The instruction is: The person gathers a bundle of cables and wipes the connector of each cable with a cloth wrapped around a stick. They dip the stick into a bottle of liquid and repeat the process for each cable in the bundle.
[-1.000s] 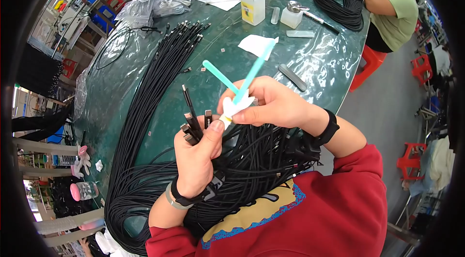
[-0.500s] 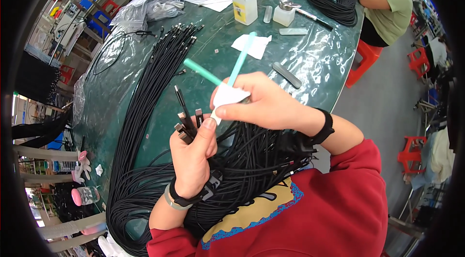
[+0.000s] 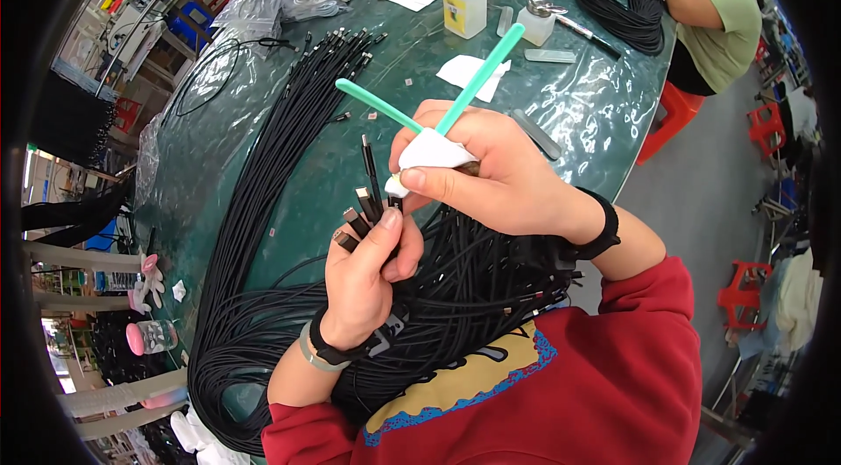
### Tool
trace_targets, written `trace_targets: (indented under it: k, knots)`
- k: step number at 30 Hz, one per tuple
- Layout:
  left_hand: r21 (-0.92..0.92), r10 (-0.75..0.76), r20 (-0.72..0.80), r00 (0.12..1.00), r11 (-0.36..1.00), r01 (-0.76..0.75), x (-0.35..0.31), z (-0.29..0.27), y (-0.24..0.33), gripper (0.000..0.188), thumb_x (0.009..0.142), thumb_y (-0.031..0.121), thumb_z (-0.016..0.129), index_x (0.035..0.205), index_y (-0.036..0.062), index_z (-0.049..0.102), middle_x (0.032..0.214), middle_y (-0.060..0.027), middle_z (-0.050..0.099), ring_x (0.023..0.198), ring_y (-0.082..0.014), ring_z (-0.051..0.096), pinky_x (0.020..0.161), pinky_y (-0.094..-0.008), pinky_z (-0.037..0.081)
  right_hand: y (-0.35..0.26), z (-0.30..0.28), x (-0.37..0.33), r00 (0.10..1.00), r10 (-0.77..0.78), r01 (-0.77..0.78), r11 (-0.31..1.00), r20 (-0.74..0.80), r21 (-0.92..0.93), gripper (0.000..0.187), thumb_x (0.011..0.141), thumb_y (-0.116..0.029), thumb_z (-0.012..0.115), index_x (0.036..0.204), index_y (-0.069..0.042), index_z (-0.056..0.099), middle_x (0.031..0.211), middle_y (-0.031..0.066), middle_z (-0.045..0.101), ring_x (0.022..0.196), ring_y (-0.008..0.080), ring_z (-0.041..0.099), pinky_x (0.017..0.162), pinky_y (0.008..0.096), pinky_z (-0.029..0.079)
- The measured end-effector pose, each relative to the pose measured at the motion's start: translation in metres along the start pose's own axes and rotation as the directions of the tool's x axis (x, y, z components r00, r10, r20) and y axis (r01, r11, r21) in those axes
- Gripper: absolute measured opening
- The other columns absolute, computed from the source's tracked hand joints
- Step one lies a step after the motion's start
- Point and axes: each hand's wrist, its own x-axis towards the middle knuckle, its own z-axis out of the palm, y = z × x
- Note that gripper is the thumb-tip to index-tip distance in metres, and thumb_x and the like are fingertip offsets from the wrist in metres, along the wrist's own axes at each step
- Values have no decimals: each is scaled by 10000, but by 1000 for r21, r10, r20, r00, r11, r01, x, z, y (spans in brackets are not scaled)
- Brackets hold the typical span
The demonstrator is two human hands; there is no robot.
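My left hand (image 3: pixel 357 290) is closed round several black cables whose metal-tipped connector plugs (image 3: pixel 356 221) fan out above the thumb. One slim black plug (image 3: pixel 369 163) stands taller than the others. Pinched in my right hand (image 3: pixel 517 172) is a folded white cloth (image 3: pixel 434 150), and two green sticks (image 3: pixel 484 75) spread out above it in a V. The lower tip of the cloth meets a plug at my left fingertips. Under both hands lies a large heap of black cables (image 3: pixel 464 268); a long bundle of cables (image 3: pixel 263 167) runs up the left side of the table.
On the green table (image 3: pixel 394 97) stand a white bottle (image 3: pixel 465 5) and a smaller bottle (image 3: pixel 536 20). Near them lie a white paper (image 3: pixel 473 75) and a grey strip (image 3: pixel 536 132). A coil of black cable (image 3: pixel 619 5) sits by another person (image 3: pixel 727 18) at the far right.
The cloth has come down onto a plug at my left fingertips, and the green sticks have swung to a wider V. Both hands and the view have shifted slightly.
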Motion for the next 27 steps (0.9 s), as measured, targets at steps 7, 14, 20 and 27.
trace_targets:
  k: [7,14,20,27]
  knots:
    - [34,-48,58,997,998,46,-1,-5,5,292,885,209,399,772,-26,529,473,16,365,431,-51,293,417,-203,226,2,-12,0,976,-200,219,912,90,-347,75,757,-29,565,826,-1,554,753,62,536,674,168,535,574,261,407]
    - [60,-38,94,995,998,32,-1,-9,4,340,884,203,394,932,-100,541,478,23,373,435,-45,299,414,-202,223,2,-10,3,984,-177,179,937,33,-300,75,749,-28,568,820,-8,555,736,59,537,651,159,522,562,257,392]
    - [65,-57,112,992,997,50,-2,-9,5,337,884,194,390,937,-104,539,481,27,372,439,-38,296,413,-201,219,4,-4,0,954,-298,293,903,33,-314,73,751,-34,569,818,-11,556,722,55,535,630,152,519,545,253,386]
    - [45,-78,97,992,996,74,0,-7,7,337,887,193,384,944,-99,541,486,27,376,440,-40,295,413,-201,214,4,-5,1,963,-269,261,901,27,-345,77,744,-31,574,815,-10,553,720,59,536,598,159,514,517,249,376]
